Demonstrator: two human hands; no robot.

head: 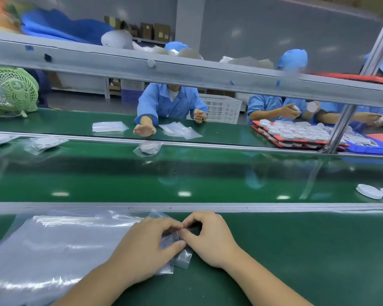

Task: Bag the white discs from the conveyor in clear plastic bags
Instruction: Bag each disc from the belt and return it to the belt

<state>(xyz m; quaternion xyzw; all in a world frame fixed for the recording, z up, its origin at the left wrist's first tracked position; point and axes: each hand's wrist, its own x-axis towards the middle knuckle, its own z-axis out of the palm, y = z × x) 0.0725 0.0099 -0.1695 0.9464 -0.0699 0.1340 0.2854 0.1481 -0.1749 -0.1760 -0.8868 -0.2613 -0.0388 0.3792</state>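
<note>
Our fingers (167, 224) curl in from both sides and pinch the top of a small clear bag (182, 259) lying on the green bench (296, 250). Our left hand (146, 246) and right hand (210, 237) nearly meet over it. We cannot tell whether a disc is inside. Just to our left lies the stack of clear bags (53, 250). Two bare white discs (369, 191) sit on the conveyor (186, 177), well off to our right, and a bagged disc (149, 147) lies at its far edge.
</note>
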